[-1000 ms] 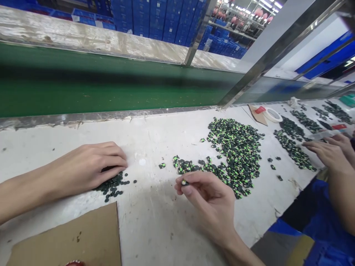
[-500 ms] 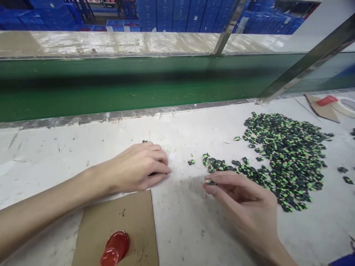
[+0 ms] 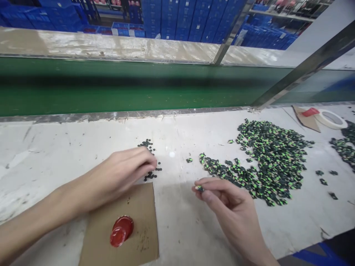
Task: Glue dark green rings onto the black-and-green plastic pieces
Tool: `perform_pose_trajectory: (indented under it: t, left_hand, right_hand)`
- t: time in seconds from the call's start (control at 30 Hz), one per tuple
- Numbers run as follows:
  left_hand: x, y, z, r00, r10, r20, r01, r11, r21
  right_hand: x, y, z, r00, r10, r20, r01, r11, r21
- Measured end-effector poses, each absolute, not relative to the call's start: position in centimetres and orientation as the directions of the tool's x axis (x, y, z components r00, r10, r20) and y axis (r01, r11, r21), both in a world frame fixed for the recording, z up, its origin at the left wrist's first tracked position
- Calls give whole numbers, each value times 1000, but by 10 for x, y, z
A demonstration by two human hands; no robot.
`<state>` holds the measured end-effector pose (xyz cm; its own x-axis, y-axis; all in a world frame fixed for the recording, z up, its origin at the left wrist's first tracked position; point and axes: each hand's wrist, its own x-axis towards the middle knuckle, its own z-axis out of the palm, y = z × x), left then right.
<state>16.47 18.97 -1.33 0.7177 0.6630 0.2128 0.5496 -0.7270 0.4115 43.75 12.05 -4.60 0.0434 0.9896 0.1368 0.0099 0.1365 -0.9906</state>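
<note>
My right hand pinches a small dark piece with bright green marks between thumb and fingertips. A heap of like pieces spreads behind and to the right of it, and one loose piece lies apart on the left. Over a scatter of small black discs is my left hand, its fingers curled and pressed together. Whatever those fingertips may hold is hidden. Below the left hand lies a cardboard sheet, bearing a red cup-like container with a glossy red surface.
A green conveyor belt runs behind the white table. Metal posts rise at its near edge. A roll of tape and a red cap on cardboard lie far right, near another heap. Blue crates are stacked beyond.
My left hand has drawn back to the left with fingers closing, uncovering the black discs. The right hand still pinches its piece, now slightly lower and further left. The view has shifted.
</note>
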Motion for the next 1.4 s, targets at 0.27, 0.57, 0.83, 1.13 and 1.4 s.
perform_pose_trajectory:
  t: [0.27, 0.57, 0.83, 1.13, 1.4]
  left_hand:
    - [109, 24, -24, -170, 985, 33, 580, 72, 812]
    - [123, 2, -63, -231, 971, 58, 644, 108, 758]
    - [129, 2, -61, -265, 962, 58, 619, 124, 776]
    - [135, 10, -57, -286, 958, -12, 488, 157, 859]
    - [161, 26, -63, -269, 963, 12, 426, 108, 898]
  right_hand:
    - [393, 54, -59, -29, 991, 127, 148, 130, -980]
    - [371, 24, -80, 3, 978, 208, 381, 191, -905]
    - [374, 13, -82, 57, 975, 213, 420, 170, -892]
    - [376, 9, -82, 75, 980, 184, 427, 135, -894]
    - [415, 20, -85, -50, 961, 273, 547, 255, -797]
